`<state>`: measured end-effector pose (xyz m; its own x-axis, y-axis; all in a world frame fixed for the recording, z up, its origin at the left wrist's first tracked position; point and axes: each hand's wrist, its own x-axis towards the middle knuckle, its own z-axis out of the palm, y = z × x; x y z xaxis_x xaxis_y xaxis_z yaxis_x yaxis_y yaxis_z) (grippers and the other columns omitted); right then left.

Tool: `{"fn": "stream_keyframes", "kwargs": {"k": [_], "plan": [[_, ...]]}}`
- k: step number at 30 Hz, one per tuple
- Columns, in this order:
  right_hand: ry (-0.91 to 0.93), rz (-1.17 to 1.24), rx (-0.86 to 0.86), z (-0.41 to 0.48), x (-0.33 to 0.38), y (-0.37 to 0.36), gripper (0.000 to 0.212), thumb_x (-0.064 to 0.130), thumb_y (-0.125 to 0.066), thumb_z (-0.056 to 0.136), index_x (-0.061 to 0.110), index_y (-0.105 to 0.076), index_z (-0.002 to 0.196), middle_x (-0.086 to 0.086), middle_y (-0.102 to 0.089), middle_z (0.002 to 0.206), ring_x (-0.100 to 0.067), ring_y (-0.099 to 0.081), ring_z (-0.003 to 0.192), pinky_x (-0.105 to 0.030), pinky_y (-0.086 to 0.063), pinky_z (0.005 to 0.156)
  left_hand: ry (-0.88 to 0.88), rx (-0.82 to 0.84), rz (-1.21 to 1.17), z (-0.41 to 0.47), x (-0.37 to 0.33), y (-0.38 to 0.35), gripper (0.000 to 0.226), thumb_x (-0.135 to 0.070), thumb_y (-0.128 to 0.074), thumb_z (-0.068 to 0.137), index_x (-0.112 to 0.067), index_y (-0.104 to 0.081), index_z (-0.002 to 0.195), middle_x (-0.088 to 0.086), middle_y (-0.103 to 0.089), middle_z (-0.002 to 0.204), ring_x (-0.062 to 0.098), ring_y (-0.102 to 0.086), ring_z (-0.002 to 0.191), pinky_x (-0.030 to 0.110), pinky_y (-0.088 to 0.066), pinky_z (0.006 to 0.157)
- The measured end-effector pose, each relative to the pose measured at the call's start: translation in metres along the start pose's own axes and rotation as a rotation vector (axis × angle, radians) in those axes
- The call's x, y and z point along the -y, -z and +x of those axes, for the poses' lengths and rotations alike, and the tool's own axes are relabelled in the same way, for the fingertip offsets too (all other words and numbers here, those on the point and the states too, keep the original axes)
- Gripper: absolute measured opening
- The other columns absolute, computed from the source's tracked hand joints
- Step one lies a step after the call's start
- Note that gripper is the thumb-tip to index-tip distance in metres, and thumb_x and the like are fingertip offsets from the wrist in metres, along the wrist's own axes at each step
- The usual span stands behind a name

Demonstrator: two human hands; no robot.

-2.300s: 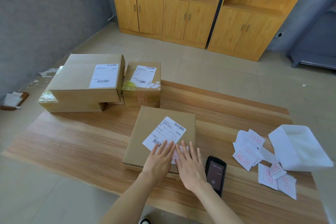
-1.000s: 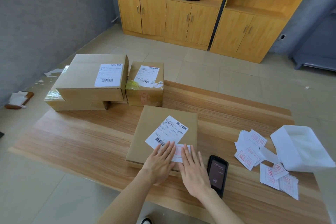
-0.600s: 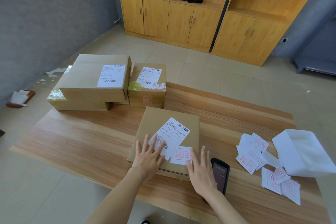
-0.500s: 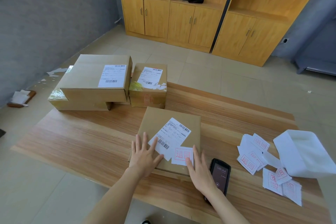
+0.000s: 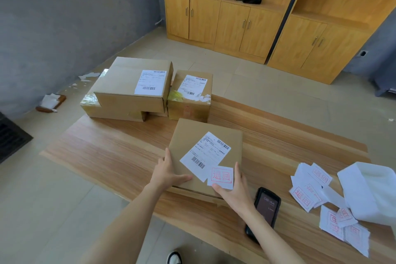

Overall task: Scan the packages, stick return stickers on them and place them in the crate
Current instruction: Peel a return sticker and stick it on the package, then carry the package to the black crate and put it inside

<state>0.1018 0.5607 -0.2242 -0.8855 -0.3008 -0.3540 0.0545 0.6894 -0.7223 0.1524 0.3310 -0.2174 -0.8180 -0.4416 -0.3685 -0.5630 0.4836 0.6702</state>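
Head view: flat brown labelled package [image 5: 192, 135]

wooden cabinets [image 5: 235, 23], grey wall [image 5: 75, 28], tiled floor [image 5: 267, 92]

We are standing in what is looking like a plain office back room handling parcels: labelled cardboard boxes [image 5: 128, 92] are sitting on a wooden worktop [image 5: 111, 152], return stickers [image 5: 310, 188] are lying loose, and wooden cabinets [image 5: 231, 25] are lining the wall beyond the tiled floor [image 5: 267, 90].

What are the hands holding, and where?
Both grip the flat stickered box: left hand on its left edge, right hand on its near right corner.
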Motion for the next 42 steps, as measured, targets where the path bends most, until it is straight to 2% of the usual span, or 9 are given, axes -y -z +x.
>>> {"fn": "stream_keyframes", "kwargs": {"k": [7,10,14,18,22,31,35,39,42], "plan": [[0.153,-0.064,0.101,0.014,0.027,0.011,0.118,0.052,-0.073,0.067,0.031,0.008,0.15,0.003,-0.024,0.14,-0.009,-0.039,0.117,-0.027,-0.035,0.083,0.103,-0.219,-0.073,-0.035,0.01,0.009,0.124,-0.058,-0.085,0.047,-0.016,-0.018,0.142,0.005,-0.046,0.126,0.021,-0.047,0.117,0.034,-0.045,0.091],[0.242,-0.103,0.165,0.017,0.039,0.012,0.12,0.049,-0.074,0.065,0.032,0.01,0.149,0.003,-0.025,0.136,-0.012,-0.039,0.121,-0.028,-0.036,0.08,0.172,-0.338,-0.106,-0.062,0.018,0.007,0.131,-0.061,-0.083,0.048,-0.016,-0.011,0.147,0.005,-0.044,0.133,0.022,-0.045,0.123,0.035,-0.043,0.093],[0.353,-0.163,0.258,0.014,0.058,0.001,0.124,0.046,-0.076,0.062,0.032,0.011,0.149,0.004,-0.026,0.131,-0.013,-0.042,0.117,-0.027,-0.036,0.076,0.211,-0.507,-0.259,-0.103,0.033,0.006,0.122,-0.056,-0.087,0.044,-0.016,-0.026,0.142,0.005,-0.048,0.13,0.021,-0.048,0.12,0.039,-0.045,0.098],[0.452,-0.187,0.361,0.003,0.076,-0.024,0.127,0.041,-0.08,0.06,0.03,0.009,0.15,0.0,-0.021,0.143,-0.016,-0.039,0.128,-0.027,-0.036,0.085,0.304,-0.657,-0.302,-0.148,0.05,0.009,0.111,-0.053,-0.088,0.046,-0.018,-0.034,0.137,0.001,-0.051,0.125,0.02,-0.05,0.118,0.033,-0.044,0.092],[0.552,-0.2,0.448,-0.014,0.094,-0.053,0.128,0.042,-0.081,0.058,0.033,0.007,0.15,0.003,-0.017,0.149,-0.016,-0.034,0.133,-0.026,-0.032,0.088,0.417,-0.76,-0.322,-0.184,0.072,0.016,0.115,-0.048,-0.089,0.05,-0.013,-0.029,0.142,0.007,-0.047,0.133,0.023,-0.046,0.125,0.036,-0.041,0.101],[0.682,-0.237,0.604,-0.049,0.158,-0.14,0.127,0.041,-0.082,0.061,0.032,0.007,0.15,0.001,-0.014,0.152,-0.014,-0.027,0.136,-0.024,-0.027,0.091,0.546,-0.907,-0.381,-0.233,0.138,0.063,0.119,-0.044,-0.09,0.052,-0.01,-0.024,0.144,0.009,-0.043,0.138,0.025,-0.045,0.127,0.037,-0.038,0.102],[0.719,-0.25,0.64,-0.067,0.201,-0.191,0.127,0.043,-0.082,0.061,0.031,0.008,0.15,0.003,-0.014,0.151,-0.015,-0.03,0.136,-0.027,-0.031,0.096,0.563,-0.947,-0.396,-0.247,0.18,0.109,0.118,-0.044,-0.09,0.053,-0.009,-0.024,0.144,0.01,-0.043,0.138,0.026,-0.043,0.127,0.036,-0.038,0.102],[0.777,-0.22,0.661,-0.089,0.245,-0.249,0.127,0.039,-0.083,0.062,0.026,0.008,0.151,0.0,-0.012,0.154,-0.014,-0.016,0.141,-0.025,-0.023,0.1,0.545,-0.984,-0.412,-0.261,0.228,0.16,0.119,-0.042,-0.09,0.053,-0.009,-0.023,0.145,0.01,-0.042,0.139,0.025,-0.041,0.128,0.034,-0.037,0.102],[0.806,-0.239,0.654,-0.104,0.271,-0.287,0.128,0.042,-0.083,0.061,0.026,0.008,0.151,-0.001,-0.013,0.155,-0.014,-0.016,0.141,-0.029,-0.025,0.104,0.554,-0.998,-0.42,-0.272,0.262,0.192,0.119,-0.042,-0.09,0.052,-0.01,-0.022,0.145,0.008,-0.042,0.139,0.024,-0.041,0.127,0.032,-0.037,0.1]]}}
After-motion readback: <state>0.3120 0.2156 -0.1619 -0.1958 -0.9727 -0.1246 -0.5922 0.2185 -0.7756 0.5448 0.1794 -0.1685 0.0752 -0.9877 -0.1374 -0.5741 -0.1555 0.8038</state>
